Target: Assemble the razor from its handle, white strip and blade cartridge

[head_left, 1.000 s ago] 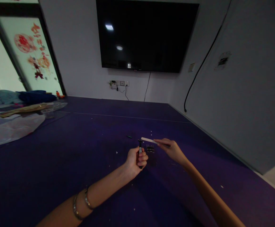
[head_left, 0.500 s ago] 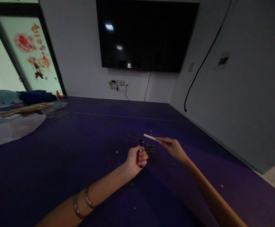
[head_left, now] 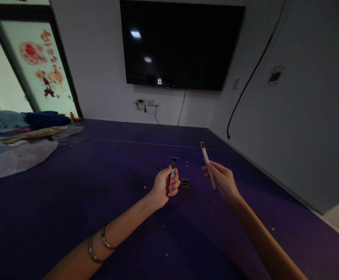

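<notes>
Take the small dark case (head_left: 186, 182) on the purple surface (head_left: 114, 210) as the reference point. The razor-like tool (head_left: 172, 175) is left of the case; the left hand (head_left: 162, 186) clasps its handle with curled fingers, apparently to leave the T-shaped head exposed. The pale brush (head_left: 205, 156) is right of the case; the right hand (head_left: 223, 181) pinches it mid-handle between thumb and fingers, probably so that its dark-patched end can be angled freely. The two tools are apart. Left-hand pose: forearm extended from the case's near left, thumb along the handle. Right-hand pose: forearm extended from the case's near right, brush tilted, patched end pointing away.
</notes>
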The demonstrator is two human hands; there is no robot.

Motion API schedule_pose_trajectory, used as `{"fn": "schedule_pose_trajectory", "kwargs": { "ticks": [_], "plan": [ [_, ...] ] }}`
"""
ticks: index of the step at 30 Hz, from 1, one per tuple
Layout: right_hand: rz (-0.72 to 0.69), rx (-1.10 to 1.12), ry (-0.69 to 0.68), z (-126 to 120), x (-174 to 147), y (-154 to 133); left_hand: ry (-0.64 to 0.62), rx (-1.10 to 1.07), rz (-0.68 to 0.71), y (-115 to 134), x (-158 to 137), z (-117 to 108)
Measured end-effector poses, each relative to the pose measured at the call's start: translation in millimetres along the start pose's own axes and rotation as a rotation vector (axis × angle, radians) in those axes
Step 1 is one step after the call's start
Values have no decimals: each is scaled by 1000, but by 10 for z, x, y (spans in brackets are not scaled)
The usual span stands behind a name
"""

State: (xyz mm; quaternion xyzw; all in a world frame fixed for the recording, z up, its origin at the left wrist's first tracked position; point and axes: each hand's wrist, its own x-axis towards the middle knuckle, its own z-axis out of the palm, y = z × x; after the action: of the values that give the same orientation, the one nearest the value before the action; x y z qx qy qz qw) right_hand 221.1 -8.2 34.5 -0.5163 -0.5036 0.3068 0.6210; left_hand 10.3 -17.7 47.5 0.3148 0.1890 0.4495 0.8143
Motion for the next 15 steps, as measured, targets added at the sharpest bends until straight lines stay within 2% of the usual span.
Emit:
{"fn": "schedule_pose_trajectory", "kwargs": {
  "ticks": [4, 9, 12, 15],
  "plan": [
    [-6, -185, -60, 8, -52, -67, -80, 106, 79, 88, 2, 5],
    [-157, -804, -144, 144, -173, 72, -112, 122, 97, 109, 22, -6],
    [-100, -1061, -232, 319, -312, 169, -107, 129, 104, 93, 28, -11],
    [-52, -1177, -328, 507, -457, 235, -107, 131, 116, 69, 34, -18]
  ]
}}
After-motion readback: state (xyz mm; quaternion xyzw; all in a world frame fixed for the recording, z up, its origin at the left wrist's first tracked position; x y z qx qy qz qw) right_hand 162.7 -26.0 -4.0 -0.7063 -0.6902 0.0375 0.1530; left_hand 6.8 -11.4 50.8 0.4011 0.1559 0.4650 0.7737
